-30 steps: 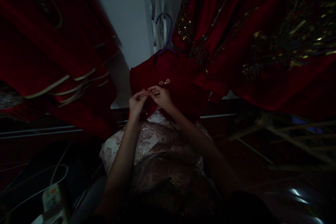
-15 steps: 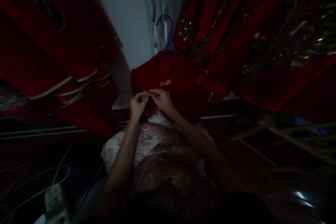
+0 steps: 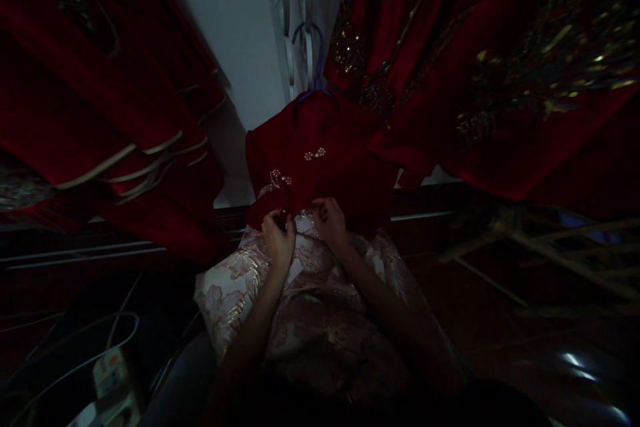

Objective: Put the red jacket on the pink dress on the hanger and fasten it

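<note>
A red top with beaded closures hangs on a purple hanger in front of me. One pearl closure sits high on its chest, and another, a looped pearl closure, lies lower left. My left hand pinches the lower left edge of the top; a small dark bit shows between the fingertips. Close by on the right, my right hand has its fingers curled together at the lower hem, beside a beaded closure. What the right fingertips hold is too dark to make out.
Pale floral brocade fabric spreads under my forearms. Red garments with gold trim hang at left, sequined red garments at right. A power strip with a cable lies lower left; a wooden rack stands at right.
Both hands have come down from the looped pearl closure at the left chest to the lower hem. The closure now shows uncovered. The left hand has also shifted right.
</note>
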The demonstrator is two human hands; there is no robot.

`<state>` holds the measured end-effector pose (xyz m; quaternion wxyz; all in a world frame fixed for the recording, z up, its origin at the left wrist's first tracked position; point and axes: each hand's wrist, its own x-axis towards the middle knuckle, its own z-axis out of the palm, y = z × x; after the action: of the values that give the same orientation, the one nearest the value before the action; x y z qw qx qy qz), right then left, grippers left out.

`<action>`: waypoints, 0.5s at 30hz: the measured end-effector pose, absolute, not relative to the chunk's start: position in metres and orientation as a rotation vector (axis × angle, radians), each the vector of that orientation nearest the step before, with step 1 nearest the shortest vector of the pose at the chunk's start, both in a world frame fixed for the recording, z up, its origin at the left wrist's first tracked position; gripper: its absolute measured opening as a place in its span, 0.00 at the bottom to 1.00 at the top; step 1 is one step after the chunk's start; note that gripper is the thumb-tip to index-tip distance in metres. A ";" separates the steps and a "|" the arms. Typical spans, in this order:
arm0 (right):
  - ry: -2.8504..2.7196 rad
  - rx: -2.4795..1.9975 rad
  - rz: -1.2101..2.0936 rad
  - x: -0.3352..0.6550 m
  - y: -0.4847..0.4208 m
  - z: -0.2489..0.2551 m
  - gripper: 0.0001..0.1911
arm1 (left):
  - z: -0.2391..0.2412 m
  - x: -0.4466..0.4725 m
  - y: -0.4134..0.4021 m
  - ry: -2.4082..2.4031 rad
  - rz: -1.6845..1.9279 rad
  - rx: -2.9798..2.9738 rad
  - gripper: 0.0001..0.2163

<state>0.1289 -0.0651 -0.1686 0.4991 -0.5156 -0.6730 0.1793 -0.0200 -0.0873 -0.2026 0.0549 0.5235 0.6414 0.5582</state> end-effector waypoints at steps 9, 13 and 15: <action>-1.687 -1.292 0.401 0.117 -0.076 -0.174 0.08 | -0.204 -0.021 -0.089 1.738 1.703 1.624 0.13; -1.620 -1.332 0.391 0.118 -0.071 -0.181 0.14 | -0.204 -0.022 -0.088 1.726 1.679 1.685 0.13; -1.612 -1.354 0.382 0.119 -0.069 -0.184 0.15 | -0.205 -0.022 -0.088 1.704 1.666 1.685 0.13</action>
<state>0.1189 -0.0685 -0.1843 0.4804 -0.5550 -0.6608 0.1566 -0.0222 -0.0876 -0.2050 0.1111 0.5736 0.5803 0.5673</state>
